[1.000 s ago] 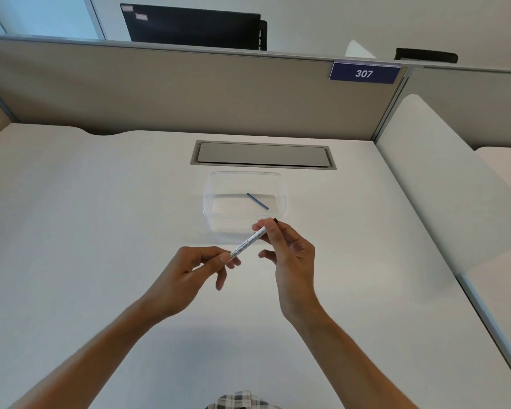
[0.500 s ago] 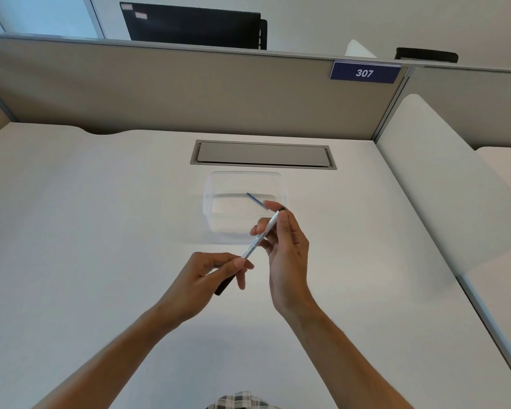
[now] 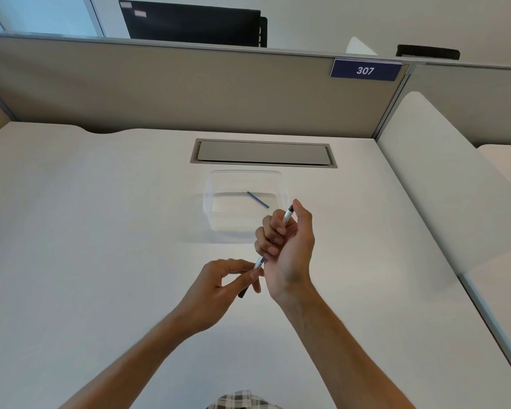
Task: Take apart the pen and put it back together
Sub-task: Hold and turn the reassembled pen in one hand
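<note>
Over desk (image 3: 101, 231), both hands grip pen (image 3: 286, 215)

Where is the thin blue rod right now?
In the head view, the blue rod lies slanted on the floor of the clear plastic box at mid-desk, just beyond and left of the right hand, which holds the pen.

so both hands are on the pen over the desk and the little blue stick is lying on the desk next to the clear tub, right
Not quite. In the head view the blue stick lies inside the clear tub, not beside it. The rest holds: the left hand and the right hand both hold the pen over the desk.
</note>
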A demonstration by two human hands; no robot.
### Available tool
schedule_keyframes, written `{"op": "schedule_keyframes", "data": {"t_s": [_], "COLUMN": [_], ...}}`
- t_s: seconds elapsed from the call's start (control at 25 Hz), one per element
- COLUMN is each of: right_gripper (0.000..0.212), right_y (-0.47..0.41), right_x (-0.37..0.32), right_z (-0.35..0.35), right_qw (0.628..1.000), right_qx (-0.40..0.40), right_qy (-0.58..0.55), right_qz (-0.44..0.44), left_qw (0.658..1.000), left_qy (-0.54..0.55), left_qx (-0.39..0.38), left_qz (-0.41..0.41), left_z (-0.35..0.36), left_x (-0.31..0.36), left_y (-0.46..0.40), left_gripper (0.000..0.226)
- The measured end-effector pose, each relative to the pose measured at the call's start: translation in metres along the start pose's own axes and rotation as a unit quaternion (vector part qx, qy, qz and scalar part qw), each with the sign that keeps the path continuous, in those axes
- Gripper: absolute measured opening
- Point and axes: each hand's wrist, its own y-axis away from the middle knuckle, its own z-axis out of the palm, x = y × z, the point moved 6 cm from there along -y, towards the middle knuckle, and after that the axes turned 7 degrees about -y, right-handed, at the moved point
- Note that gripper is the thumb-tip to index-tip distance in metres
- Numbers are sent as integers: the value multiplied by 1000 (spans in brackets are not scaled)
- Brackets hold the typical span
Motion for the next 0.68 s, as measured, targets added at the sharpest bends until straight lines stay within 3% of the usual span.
{"op": "schedule_keyframes", "data": {"t_s": [0.24,0.4,0.56,0.68], "right_gripper": [57,53,48,43], "right_y": [-1,-6,-16,-24], "right_x": [12,19,24,27], "right_z": [-3,-10,-24,-37], "right_qw": [998,990,973,959], "right_qx": [-34,-42,-37,-35], "right_qy": [53,132,214,259], "right_qz": [20,-14,-79,-111], "left_qw": [990,983,922,889], "left_qy": [-114,-164,-375,-454], "left_qx": [80,79,85,47], "left_qz": [23,39,31,-35], "left_z": [1,7,2,-2], "left_x": [-8,-23,-63,-104], "left_y": [-3,-6,-3,1], "left_gripper": [30,17,54,69]}}
